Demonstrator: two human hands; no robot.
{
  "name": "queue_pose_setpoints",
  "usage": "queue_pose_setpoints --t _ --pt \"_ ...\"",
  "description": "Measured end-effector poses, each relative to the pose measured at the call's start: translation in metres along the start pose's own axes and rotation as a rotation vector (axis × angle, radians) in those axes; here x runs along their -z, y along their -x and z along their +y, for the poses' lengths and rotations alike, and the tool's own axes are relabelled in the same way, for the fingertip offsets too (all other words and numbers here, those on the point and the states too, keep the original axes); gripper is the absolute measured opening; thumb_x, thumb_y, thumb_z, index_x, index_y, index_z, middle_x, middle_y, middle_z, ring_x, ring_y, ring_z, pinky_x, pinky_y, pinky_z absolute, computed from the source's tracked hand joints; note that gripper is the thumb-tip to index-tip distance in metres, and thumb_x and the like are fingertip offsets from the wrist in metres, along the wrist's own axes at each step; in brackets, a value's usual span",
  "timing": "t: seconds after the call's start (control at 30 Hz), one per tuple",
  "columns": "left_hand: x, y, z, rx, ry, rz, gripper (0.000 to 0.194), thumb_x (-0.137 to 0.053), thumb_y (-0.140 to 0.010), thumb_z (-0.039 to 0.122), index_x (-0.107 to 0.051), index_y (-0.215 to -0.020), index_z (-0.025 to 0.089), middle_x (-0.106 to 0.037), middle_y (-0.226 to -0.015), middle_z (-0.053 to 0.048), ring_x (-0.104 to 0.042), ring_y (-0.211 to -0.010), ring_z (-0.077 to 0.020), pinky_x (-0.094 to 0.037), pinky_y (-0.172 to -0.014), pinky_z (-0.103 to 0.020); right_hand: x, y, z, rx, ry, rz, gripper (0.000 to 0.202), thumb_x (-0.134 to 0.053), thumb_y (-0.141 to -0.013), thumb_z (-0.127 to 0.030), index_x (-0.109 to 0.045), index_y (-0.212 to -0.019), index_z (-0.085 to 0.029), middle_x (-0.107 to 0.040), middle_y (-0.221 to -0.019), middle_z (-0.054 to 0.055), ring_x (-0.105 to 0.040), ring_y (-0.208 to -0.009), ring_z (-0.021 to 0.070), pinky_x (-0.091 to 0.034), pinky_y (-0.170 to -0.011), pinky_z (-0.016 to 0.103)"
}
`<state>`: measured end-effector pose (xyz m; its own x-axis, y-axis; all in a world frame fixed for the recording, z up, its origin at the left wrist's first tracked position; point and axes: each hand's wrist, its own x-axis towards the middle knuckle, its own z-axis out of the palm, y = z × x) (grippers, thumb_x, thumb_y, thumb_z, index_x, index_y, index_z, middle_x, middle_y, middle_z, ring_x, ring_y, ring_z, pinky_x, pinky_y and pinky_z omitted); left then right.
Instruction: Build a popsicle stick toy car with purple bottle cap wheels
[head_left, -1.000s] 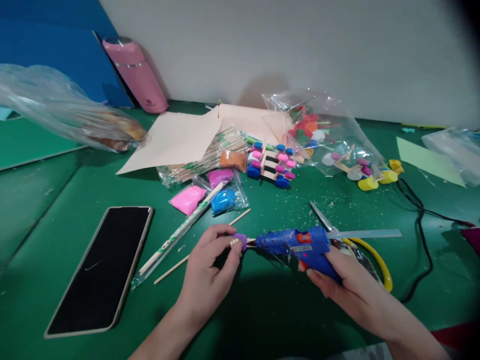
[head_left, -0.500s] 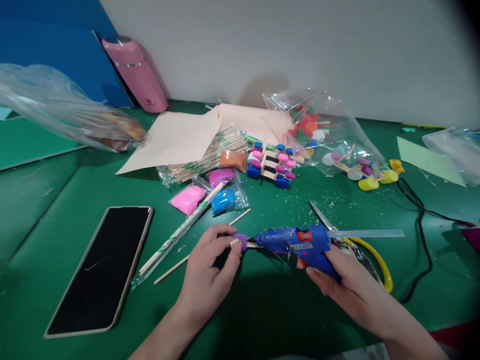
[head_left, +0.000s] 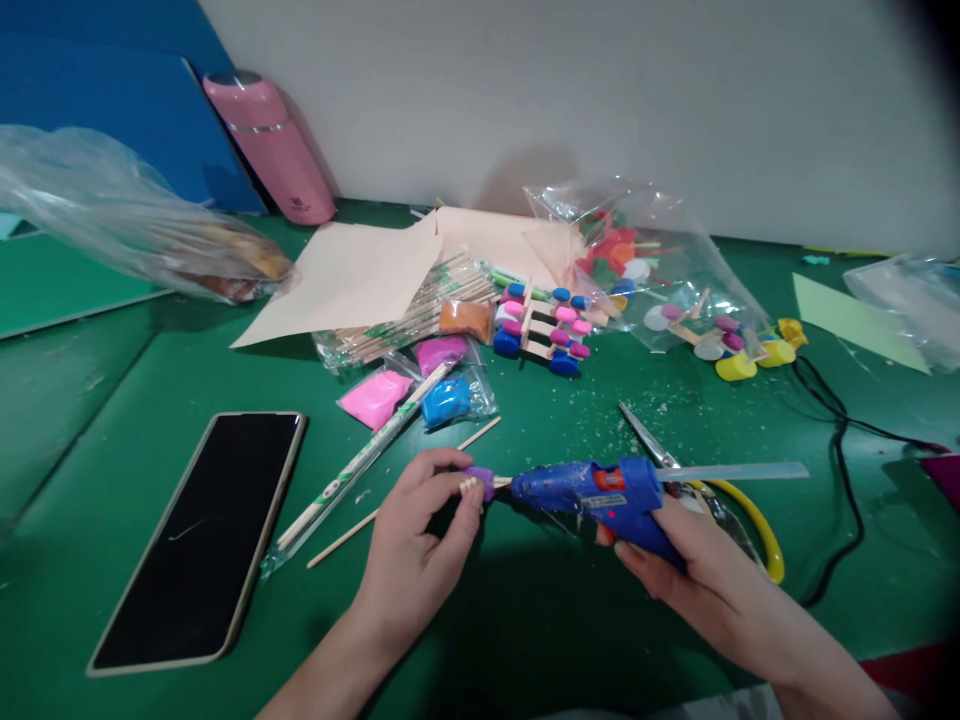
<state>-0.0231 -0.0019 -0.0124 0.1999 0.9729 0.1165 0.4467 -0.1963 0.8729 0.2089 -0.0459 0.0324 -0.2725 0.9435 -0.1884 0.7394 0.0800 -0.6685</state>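
Between its thumb and fingers, my left hand (head_left: 424,525) pinches a small purple piece (head_left: 484,482) with several pale stick ends at its left and thin sticks reaching out to the right. My right hand (head_left: 709,565) is wrapped round the handle of a blue glue gun (head_left: 585,488). The gun's dark nozzle points left, close to the sticks beside the purple piece. A clear glue stick (head_left: 739,471) comes out of the gun's back. Scissors (head_left: 763,520) with yellow handles lie partly behind my right hand. A thin wooden stick (head_left: 341,541) lies left of my left hand.
A phone (head_left: 199,540) lies on the green table (head_left: 97,450) at the left. Farther back are clay packets (head_left: 448,400), small colourful wheeled pieces (head_left: 541,330), paper (head_left: 349,275), a clear bag (head_left: 675,240) and a pink bottle (head_left: 274,150). A black cable (head_left: 847,500) runs at the right.
The glue gun has shifted slightly right with my right hand, so its nozzle sits farther from the purple piece and more of the sticks shows. My left hand has hardly moved.
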Motion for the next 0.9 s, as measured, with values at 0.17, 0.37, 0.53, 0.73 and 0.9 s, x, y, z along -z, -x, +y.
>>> queue_pose_setpoints --t 0.17,0.37,0.53,0.73,0.9 --pt "-0.0004 0.0009 0.0000 0.006 -0.007 0.009 0.014 -0.052 -0.080 0.017 -0.064 -0.072 0.016 -0.057 -0.090 -0.006 -0.057 -0.085 -0.0138 -0.044 -0.072 -0.021 0.0024 -0.0046 -0.0016 -0.017 0.026 -0.021 0.014 -0.041 -0.087 -0.027 -0.053 -0.090 -0.021 -0.058 -0.065 0.001 -0.053 -0.053 0.0123 -0.046 -0.047 0.020" --pt "-0.0007 -0.0002 0.0006 0.020 -0.013 0.001 0.014 -0.052 -0.080 0.017 -0.064 -0.072 0.017 -0.057 -0.090 -0.006 -0.057 -0.086 -0.0141 -0.044 -0.072 -0.021 0.0007 -0.0053 -0.0035 -0.019 0.009 0.017 0.016 -0.039 -0.087 -0.027 -0.052 -0.094 -0.020 -0.058 -0.070 0.001 -0.053 -0.056 0.0122 -0.045 -0.050 0.021" --pt "-0.0005 0.0002 0.0017 0.012 -0.002 0.001 0.014 -0.052 -0.080 0.017 -0.064 -0.072 0.018 -0.057 -0.090 -0.005 -0.057 -0.085 -0.0138 -0.044 -0.071 -0.021 0.0006 -0.0034 -0.0053 -0.032 -0.018 0.031 0.014 -0.040 -0.086 -0.025 -0.053 -0.089 -0.021 -0.062 -0.073 0.002 -0.055 -0.060 0.0131 -0.046 -0.055 0.022" --pt "-0.0012 -0.0002 0.0008 0.010 0.003 0.001 0.015 -0.052 -0.080 0.017 -0.064 -0.071 0.017 -0.058 -0.090 -0.006 -0.057 -0.084 -0.0138 -0.044 -0.071 -0.021 0.0008 -0.0008 -0.0058 -0.016 -0.010 0.035 0.015 -0.042 -0.085 -0.025 -0.055 -0.091 -0.020 -0.061 -0.074 0.003 -0.056 -0.063 0.0144 -0.048 -0.059 0.024" --pt "-0.0007 -0.0009 0.0010 0.013 -0.003 -0.002 0.016 -0.051 -0.080 0.018 -0.063 -0.069 0.018 -0.058 -0.089 -0.006 -0.057 -0.085 -0.0152 -0.045 -0.071 -0.023 -0.0004 0.0004 -0.0044 -0.032 -0.038 0.028 0.015 -0.041 -0.086 -0.025 -0.054 -0.092 -0.021 -0.062 -0.076 0.003 -0.056 -0.064 0.0145 -0.047 -0.058 0.024"
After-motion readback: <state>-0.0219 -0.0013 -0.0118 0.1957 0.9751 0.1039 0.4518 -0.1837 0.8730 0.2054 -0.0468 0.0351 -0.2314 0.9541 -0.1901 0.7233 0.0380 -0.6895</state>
